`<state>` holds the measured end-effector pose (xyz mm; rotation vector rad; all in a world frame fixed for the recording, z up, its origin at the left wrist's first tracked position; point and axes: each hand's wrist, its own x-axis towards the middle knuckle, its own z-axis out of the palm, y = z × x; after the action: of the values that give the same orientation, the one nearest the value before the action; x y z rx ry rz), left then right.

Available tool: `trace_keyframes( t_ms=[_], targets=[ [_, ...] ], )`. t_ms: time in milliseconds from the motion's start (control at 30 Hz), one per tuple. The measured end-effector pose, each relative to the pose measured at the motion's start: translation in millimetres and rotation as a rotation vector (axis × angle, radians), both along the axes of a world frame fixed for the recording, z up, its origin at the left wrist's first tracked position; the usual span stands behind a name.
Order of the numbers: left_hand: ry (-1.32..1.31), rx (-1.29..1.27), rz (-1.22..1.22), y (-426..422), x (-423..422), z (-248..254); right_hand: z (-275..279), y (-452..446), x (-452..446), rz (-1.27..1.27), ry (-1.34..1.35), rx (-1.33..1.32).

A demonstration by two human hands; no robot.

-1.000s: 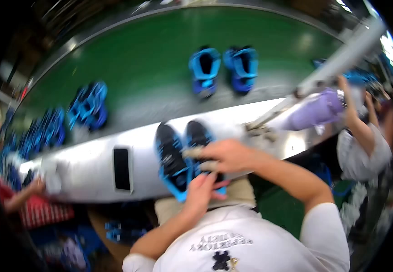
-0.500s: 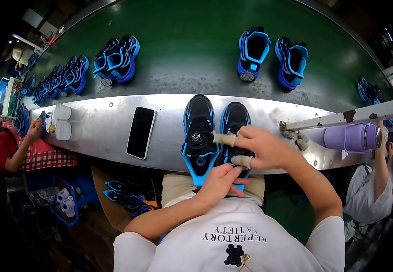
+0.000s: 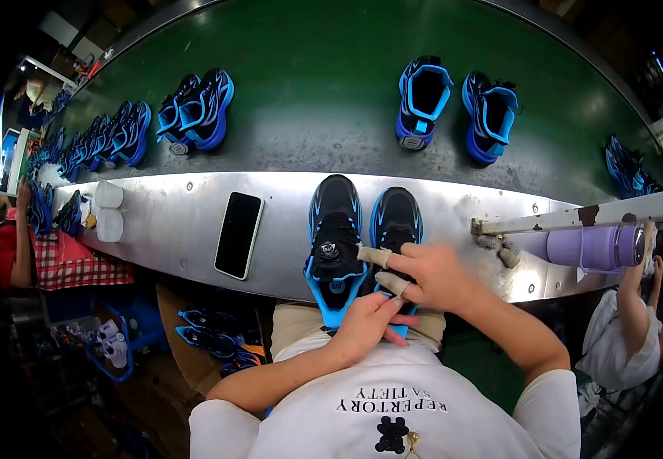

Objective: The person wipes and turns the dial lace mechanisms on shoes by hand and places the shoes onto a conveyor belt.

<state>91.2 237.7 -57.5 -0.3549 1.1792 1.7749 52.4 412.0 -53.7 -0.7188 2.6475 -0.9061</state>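
Note:
Two black and blue sneakers stand side by side before me, toes pointing away. The left sneaker (image 3: 334, 205) shows a round dial on its tongue. On the right sneaker (image 3: 396, 210), the tongue and part of the opening are hidden under my hands. My left hand (image 3: 366, 327) holds this sneaker at its heel collar, fingers lying across the blue edge. Over its tongue is my right hand (image 3: 435, 279), thumb and forefinger apart in beige finger covers. The forefinger tip reaches toward the left sneaker; nothing shows between the fingers.
A phone (image 3: 240, 235) lies left of the sneakers on the metal ledge (image 3: 289, 252). White cups (image 3: 108, 210) stand farther left. More sneakers (image 3: 423, 103) sit on the green belt (image 3: 308, 84). At right are a metal bar (image 3: 561, 220) and a purple bottle (image 3: 591, 249). People sit at both sides.
The view has shifted, so the ledge and sneakers appear slightly lower. My right thumb and forefinger have moved slightly over the right sneaker; my left hand stays at its heel.

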Motion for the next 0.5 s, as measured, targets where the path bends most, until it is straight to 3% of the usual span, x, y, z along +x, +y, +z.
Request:
trace_keyframes(
  t_ms=[67, 267, 400, 500],
  targets=[
    [-0.015, -0.024, -0.07, 0, -2, -1, -1, -4, 5, -0.094, 0.055, -0.009],
    [0.004, -0.022, -0.085, 3, -1, -1, 3, 11, -14, 0.08, 0.245, -0.221],
    [0.004, -0.002, -0.088, 4, -2, -2, 4, -6, 10, -0.14, 0.162, -0.011],
    [-0.022, 0.003, -0.089, 3, -1, -4, -11, -4, 21, -0.296, 0.042, -0.246]
  ],
)
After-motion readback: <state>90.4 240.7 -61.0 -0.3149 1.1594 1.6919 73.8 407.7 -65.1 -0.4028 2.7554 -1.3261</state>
